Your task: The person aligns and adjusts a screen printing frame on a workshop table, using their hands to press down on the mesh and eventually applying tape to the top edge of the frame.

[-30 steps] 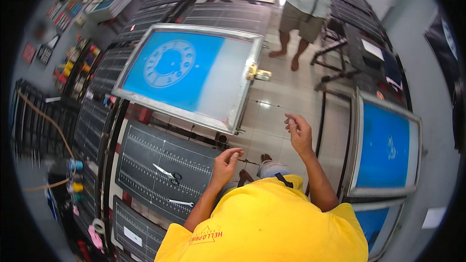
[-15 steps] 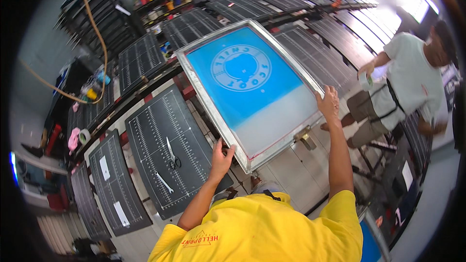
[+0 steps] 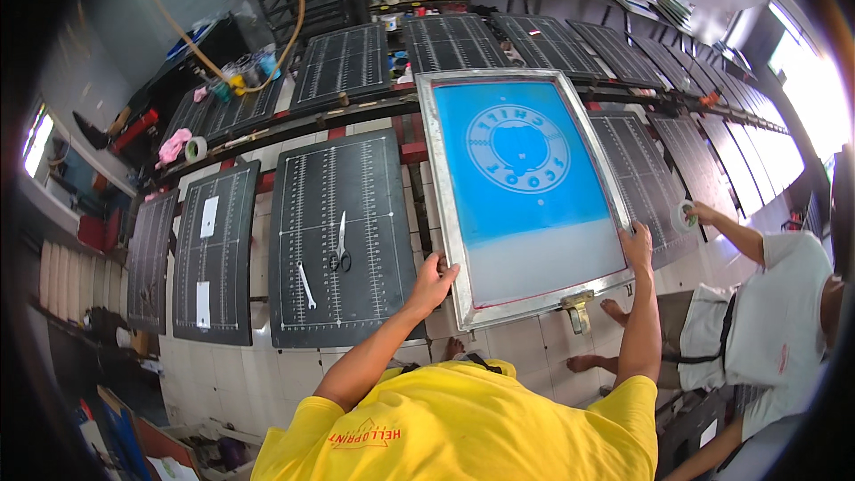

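The likely rigid, fragile-meshed screen [image 3: 534, 205] is being gripped at its side rails [image 3: 442, 178] by left fingers [image 3: 433, 274] and right fingers [image 3: 636, 239].

Yellow short-sleeved shirt [image 3: 481, 428] (red print [image 3: 367, 437]), perhaps a dark strap [image 3: 483, 362].

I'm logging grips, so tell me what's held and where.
The screen, by its frame: left hand on the left side, right hand on the right, both toward the near end.

My left hand [image 3: 434, 282], my right hand [image 3: 638, 246] gripping opposite edges of framed blue screen [image 3: 527, 200]. Scissors [image 3: 340, 251] (handles toward me), wrench [image 3: 306, 285] on dark board [image 3: 361, 183].
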### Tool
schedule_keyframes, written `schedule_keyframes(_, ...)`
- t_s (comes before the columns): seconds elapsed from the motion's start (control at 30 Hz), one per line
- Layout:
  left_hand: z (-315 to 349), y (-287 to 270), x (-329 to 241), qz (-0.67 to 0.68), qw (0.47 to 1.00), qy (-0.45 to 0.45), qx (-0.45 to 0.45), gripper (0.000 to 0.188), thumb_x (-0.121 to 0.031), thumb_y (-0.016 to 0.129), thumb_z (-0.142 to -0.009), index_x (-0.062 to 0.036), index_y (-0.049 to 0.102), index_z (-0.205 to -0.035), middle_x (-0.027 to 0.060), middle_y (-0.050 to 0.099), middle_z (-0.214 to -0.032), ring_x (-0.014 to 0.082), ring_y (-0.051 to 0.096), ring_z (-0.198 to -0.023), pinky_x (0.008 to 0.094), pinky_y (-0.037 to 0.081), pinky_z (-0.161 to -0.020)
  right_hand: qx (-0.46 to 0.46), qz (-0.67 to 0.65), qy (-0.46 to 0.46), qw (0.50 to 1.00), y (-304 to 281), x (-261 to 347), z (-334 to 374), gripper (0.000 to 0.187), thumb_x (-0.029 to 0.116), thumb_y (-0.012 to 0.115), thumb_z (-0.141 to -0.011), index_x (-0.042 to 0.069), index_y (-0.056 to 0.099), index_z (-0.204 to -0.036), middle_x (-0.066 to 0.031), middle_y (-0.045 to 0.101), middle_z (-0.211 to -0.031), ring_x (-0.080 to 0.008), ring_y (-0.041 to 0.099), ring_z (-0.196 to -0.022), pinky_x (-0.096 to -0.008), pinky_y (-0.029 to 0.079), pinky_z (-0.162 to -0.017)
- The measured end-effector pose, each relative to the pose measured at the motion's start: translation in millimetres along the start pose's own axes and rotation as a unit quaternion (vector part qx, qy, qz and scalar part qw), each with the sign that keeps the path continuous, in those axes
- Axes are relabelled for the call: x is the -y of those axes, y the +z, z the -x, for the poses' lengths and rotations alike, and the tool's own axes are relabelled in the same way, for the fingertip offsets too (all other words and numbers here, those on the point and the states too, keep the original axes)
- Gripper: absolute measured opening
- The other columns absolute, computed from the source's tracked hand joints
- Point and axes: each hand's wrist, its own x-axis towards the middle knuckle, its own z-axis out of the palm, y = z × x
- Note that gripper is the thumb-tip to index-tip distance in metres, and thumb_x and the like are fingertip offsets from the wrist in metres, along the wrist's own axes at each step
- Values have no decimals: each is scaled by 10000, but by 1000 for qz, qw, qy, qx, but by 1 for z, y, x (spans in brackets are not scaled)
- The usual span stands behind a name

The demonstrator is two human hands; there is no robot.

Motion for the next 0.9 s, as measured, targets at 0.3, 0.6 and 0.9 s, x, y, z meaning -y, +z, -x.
schedule_keyframes(0.3, 23, -34, -23, 70, 996, 35, 32, 503, -188, 663, -961, 44, 472, -1364, 12, 574, -999, 82, 523, -857, 247, 462, -743, -43, -23, -82, 995, -24, 15, -3, 462, 271, 668, -897, -68, 606, -1204, -253, 611, -1173, -424, 560, -1128, -446, 435, -977)
schedule_keyframes(0.6, 100, -187, -22, 104, 991, 48, -63, 428, -150, 628, -979, 46, 482, -1331, 26, 580, -994, 82, 543, -866, 237, 483, -772, -28, -101, -104, 989, -33, 201, 61, 464, 241, 661, -895, -74, 603, -1230, -196, 610, -1137, -321, 569, -1029, -403, 438, -911)
schedule_keyframes(0.9, 214, -378, -21, 82, 965, 53, -243, 365, -117, 568, -993, 32, 487, -1317, 59, 616, -1031, 105, 567, -867, 272, 478, -766, 12, -142, -210, 967, 79, 412, 128, 477, 292, 766, -830, -65, 662, -1130, -190, 665, -996, -286, 590, -823, -402, 476, -763)
